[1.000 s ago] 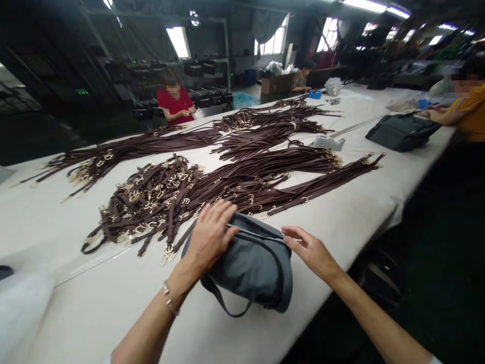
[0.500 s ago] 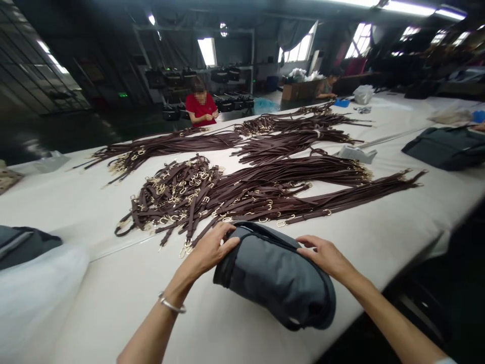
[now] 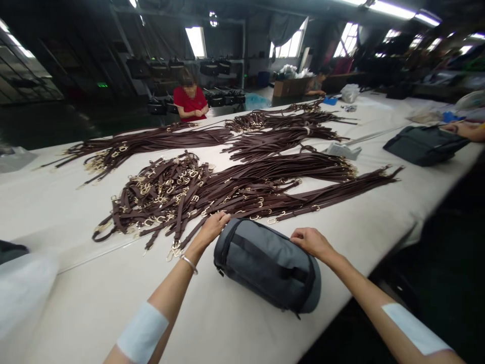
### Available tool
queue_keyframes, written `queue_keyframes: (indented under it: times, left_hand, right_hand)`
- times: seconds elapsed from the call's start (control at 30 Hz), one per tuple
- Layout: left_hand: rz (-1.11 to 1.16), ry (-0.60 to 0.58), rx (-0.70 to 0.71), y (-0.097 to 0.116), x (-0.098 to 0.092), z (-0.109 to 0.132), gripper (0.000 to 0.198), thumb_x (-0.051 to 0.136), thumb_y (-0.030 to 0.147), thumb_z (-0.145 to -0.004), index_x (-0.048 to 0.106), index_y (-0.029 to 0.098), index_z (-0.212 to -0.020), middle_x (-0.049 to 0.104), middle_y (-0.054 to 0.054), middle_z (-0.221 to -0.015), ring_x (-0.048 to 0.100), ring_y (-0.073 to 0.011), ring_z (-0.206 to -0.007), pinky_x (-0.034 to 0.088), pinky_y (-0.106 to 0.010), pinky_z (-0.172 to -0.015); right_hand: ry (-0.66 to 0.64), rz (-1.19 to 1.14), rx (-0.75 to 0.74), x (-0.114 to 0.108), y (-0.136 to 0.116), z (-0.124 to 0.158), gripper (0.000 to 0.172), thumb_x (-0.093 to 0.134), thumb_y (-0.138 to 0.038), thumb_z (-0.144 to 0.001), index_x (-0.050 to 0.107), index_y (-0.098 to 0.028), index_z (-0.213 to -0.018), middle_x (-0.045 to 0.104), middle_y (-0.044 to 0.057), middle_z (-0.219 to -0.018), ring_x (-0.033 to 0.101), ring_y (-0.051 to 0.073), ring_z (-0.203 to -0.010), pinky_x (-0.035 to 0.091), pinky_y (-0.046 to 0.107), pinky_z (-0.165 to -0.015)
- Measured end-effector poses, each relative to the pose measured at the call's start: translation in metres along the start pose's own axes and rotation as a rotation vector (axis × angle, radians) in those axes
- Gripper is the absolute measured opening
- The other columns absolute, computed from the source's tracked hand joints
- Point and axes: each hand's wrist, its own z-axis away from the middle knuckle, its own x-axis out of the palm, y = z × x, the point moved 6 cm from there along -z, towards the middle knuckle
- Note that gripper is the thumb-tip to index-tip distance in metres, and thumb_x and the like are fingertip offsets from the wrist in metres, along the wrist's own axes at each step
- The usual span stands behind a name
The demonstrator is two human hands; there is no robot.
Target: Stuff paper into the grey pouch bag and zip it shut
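A grey fabric bag (image 3: 265, 263) with dark trim lies on its side on the white table (image 3: 87, 298), close to the near edge. My left hand (image 3: 212, 227) rests at the bag's far left end, fingers curled against its rim beside the strap ends. My right hand (image 3: 310, 241) grips the bag's upper right edge. A silver bracelet sits on my left wrist. Just beyond the bag lie heaps of dark brown straps (image 3: 182, 192) with gold buckles.
More brown strap bundles (image 3: 280, 136) stretch across the table. A dark bag (image 3: 424, 144) lies at the far right by another person's arm (image 3: 466, 131). A person in red (image 3: 189, 101) sits across the table. Clear plastic (image 3: 22, 288) lies at left.
The bag has been turned so its dark band faces up. My left hand moved off the top to the bag's left end; my right hand closed on its upper right edge.
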Motion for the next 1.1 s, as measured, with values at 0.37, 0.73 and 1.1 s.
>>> queue_keyframes:
  times: [0.37,0.73,1.1]
  left_hand:
    - [-0.327,-0.148,0.050,0.012,0.015,-0.042,0.012,0.062,0.027,-0.073,0.069,0.017,-0.071,0.068,-0.004,-0.068,0.064,-0.0214,-0.072,0.044,-0.026,-0.063]
    - [-0.431,-0.007,0.112,0.022,-0.010,-0.032,0.026,0.045,0.025,-0.091,0.069,0.021,-0.101,0.073,-0.007,-0.098,0.068,-0.0231,-0.091,0.051,-0.032,-0.081]
    - [-0.697,-0.001,0.280,0.052,0.053,-0.017,0.046,0.043,0.048,-0.097,0.056,0.023,-0.132,0.054,-0.004,-0.142,0.056,-0.0299,-0.121,0.052,-0.044,-0.097]
  right_hand:
    - [-0.106,0.059,-0.156,0.011,-0.042,-0.046,0.019,0.070,-0.025,-0.070,0.073,-0.021,-0.088,0.073,0.001,-0.084,0.065,0.018,-0.079,0.043,0.023,-0.065]
    - [-0.064,0.392,-0.224,0.013,-0.068,-0.032,0.029,0.043,-0.022,-0.091,0.065,-0.018,-0.109,0.072,0.015,-0.093,0.067,0.029,-0.089,0.039,0.032,-0.069]
    - [-0.324,0.315,-0.199,0.014,-0.055,-0.030,0.038,0.054,-0.014,-0.077,0.064,-0.020,-0.113,0.070,0.012,-0.110,0.065,0.026,-0.102,0.045,0.029,-0.077]
